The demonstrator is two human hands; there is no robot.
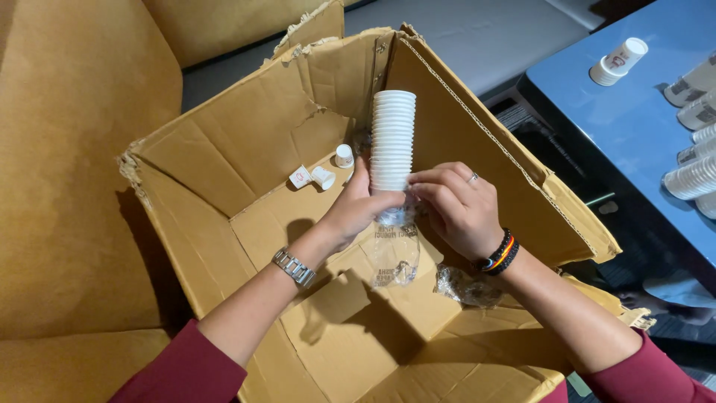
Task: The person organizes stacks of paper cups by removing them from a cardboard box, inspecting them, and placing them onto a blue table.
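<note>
Cup stack (392, 138) upright, long axis vertical

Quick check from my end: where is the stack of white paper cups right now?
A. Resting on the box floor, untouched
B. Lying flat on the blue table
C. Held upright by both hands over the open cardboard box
C: the stack of white cups stands upright, gripped at its base by the left hand and right hand over the cardboard box.
</note>
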